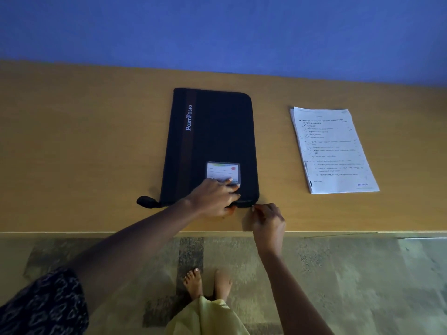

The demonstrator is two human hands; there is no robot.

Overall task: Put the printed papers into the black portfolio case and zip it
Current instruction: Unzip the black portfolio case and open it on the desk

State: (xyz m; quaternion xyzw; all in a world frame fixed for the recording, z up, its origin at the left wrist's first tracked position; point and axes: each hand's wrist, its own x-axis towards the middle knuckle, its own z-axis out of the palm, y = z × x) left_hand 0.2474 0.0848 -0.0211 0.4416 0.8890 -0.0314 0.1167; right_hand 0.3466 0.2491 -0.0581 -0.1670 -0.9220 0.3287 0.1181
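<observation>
Currently: 1 black fabric portfolio case (212, 141), brown stripe, white "PortFolio" lettering, 1 clear card window (223, 171), flat at frame centre on the wood-grain surface (84, 141). 1 stack of printed papers (333, 151) lies right of it, apart, print unreadable. On the case's lower right corner the left hand (212, 198) presses, fingers nearly straight. Beside that corner the right hand (267, 220) has its fingers curled and tips pinched; what they hold is too small to tell.

Your black portfolio case (217, 141) lies flat and closed on the bench (84, 141). The printed papers (333, 151) sit stacked well apart to its right. Your left hand (212, 197) presses straight fingers (232, 186) on the case's near end, just below the card window (222, 171). Your right hand (267, 221) pinches at the case's near right corner.
</observation>
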